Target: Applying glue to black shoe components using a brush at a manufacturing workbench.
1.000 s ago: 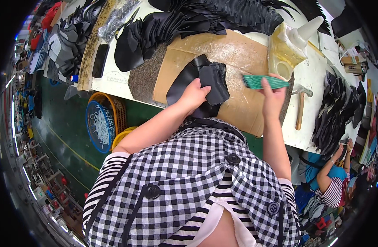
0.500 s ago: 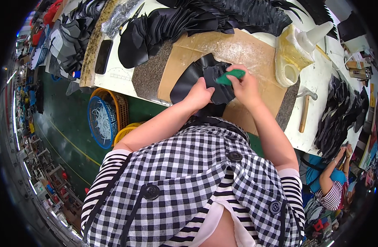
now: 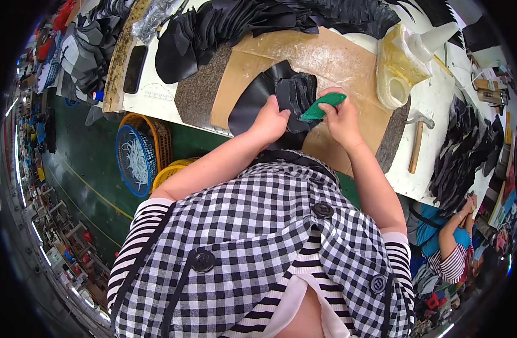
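Note:
My left hand (image 3: 271,121) pinches the near-left edge of a fanned stack of small black leather pieces (image 3: 295,92) between thumb and fingers. Beneath that stack lies a larger curved black leather piece (image 3: 248,104), partly under my left hand. In my right hand (image 3: 342,123) is a flat green spreader (image 3: 325,105), held between thumb and fingers. Its lower edge meets the right side of the stack. All of this rests on a brown cardboard sheet (image 3: 354,65) with shiny smears on its surface.
A yellowed plastic container (image 3: 404,65) with a white cone stands at the right, beyond a hammer (image 3: 418,143). Black leather pieces (image 3: 230,28) line the back; black strips (image 3: 467,152) lie far right. A phone (image 3: 135,69) sits left. Baskets (image 3: 135,160) stand below. Another person (image 3: 447,242) works at right.
The green spreader has turned and shifted slightly right and toward me with my right hand. My left hand still grips the stack, a little farther left. The whole view has shifted slightly.

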{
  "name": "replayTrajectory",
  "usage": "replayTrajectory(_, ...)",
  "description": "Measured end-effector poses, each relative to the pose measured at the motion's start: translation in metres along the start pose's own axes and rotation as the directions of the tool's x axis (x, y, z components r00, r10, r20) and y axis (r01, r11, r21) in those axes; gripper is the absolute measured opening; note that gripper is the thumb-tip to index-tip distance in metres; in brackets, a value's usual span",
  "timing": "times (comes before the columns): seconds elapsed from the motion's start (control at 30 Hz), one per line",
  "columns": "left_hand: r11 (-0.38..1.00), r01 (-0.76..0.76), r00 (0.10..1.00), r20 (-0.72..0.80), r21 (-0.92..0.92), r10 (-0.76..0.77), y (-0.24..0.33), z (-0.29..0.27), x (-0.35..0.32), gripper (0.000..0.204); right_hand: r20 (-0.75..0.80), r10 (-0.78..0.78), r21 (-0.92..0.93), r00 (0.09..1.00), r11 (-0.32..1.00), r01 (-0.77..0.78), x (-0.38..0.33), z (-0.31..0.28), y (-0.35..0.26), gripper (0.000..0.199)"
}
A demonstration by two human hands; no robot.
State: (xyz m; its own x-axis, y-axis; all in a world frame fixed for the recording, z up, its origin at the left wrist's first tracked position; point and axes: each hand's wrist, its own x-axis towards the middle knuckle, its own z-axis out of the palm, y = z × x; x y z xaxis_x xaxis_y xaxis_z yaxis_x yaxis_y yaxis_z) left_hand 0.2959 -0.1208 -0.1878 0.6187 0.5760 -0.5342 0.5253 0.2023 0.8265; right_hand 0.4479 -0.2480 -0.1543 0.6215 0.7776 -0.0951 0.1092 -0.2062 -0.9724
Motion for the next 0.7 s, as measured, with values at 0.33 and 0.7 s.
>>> replayTrajectory(0.33, 1.0, -0.015, 0.999, -0.036, -0.001, 0.015, 0.008, 0.001, -0.01, 0.037, 0.036, 0.065, 0.175, 0.997, 0.982, -0.071, -0.013, -0.011, -0.002, 0.024)
replayTrajectory(0.7, 0.979, -0.185, 0.941, -0.303, -0.089, 0.15, 0.033, -0.089, 0.009, 0.034, -0.266, 0.187, 0.341, 0.946, 0.936, -0.089, -0.018, -0.058, -0.001, 0.033)
